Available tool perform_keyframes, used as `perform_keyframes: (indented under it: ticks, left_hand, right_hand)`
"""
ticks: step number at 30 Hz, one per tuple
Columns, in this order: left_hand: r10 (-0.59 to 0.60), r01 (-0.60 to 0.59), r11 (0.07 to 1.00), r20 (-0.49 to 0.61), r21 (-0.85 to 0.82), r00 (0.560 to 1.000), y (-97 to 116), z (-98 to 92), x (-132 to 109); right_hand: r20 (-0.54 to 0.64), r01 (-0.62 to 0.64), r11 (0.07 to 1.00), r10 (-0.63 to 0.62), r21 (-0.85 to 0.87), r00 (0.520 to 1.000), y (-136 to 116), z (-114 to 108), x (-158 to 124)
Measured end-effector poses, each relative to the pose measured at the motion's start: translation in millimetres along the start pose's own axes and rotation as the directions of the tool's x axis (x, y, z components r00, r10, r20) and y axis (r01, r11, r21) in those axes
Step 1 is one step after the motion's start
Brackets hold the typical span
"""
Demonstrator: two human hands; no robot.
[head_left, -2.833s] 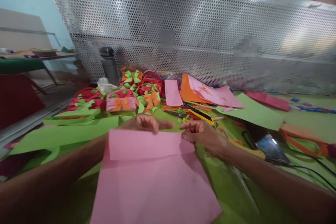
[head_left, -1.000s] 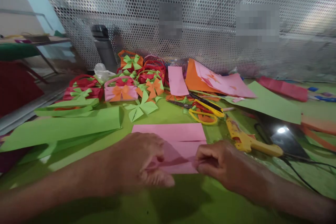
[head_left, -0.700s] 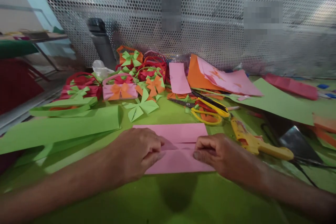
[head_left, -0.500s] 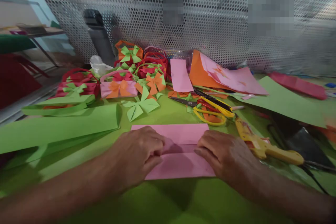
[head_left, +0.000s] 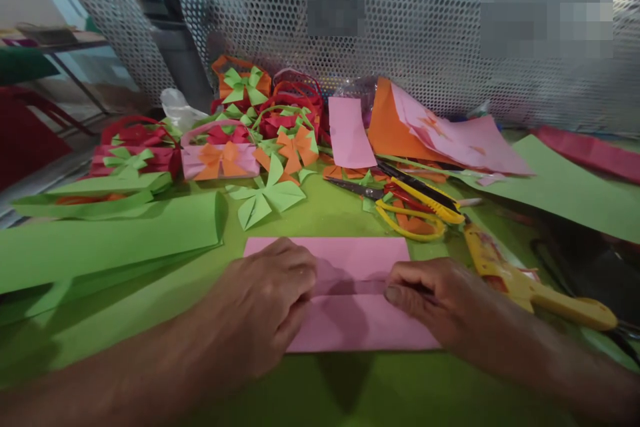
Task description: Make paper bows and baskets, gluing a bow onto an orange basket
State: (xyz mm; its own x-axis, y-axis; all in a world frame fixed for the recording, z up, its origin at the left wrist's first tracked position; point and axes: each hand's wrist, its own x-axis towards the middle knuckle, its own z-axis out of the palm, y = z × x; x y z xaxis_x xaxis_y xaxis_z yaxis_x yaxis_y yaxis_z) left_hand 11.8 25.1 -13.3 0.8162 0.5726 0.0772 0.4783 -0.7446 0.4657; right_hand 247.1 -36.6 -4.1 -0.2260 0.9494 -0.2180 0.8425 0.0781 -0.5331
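A sheet of pink paper (head_left: pixel 360 259) lies in front of me, its upper and lower flaps folded toward a crease that runs across its middle. My left hand (head_left: pixel 263 303) rests on the left part of the paper with its fingers curled and closed, hiding that side. At the right end, my right hand (head_left: pixel 437 297) pinches the paper close to the crease, the thumb lying along the fold. What is under the fingertips of both hands is hidden.
Yellow-handled scissors (head_left: pixel 417 223), a black-and-yellow cutter (head_left: pixel 430 197) and a yellow glue gun (head_left: pixel 530 290) lie to the right. Green folded paper (head_left: pixel 125 230) is at left. Small paper bags with bows (head_left: pixel 220 160) stand behind, near a dark bottle (head_left: pixel 180 47) and perforated metal panel (head_left: pixel 415 13).
My right hand has shifted slightly right along the paper, and its thumb now shows more clearly. The left hand stays nearly in place. The camera view has moved a little closer.
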Motion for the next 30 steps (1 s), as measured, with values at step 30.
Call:
perform_keyframes:
  ticks: [30]
  left_hand:
    - [-0.048, 0.054, 0.997, -0.095, 0.062, 0.994, -0.7, 7.2, 4.8]
  right_hand:
    - [-0.250, 0.226, 0.912, -0.320, -0.342, 0.914, 7.9, 18.5, 10.1]
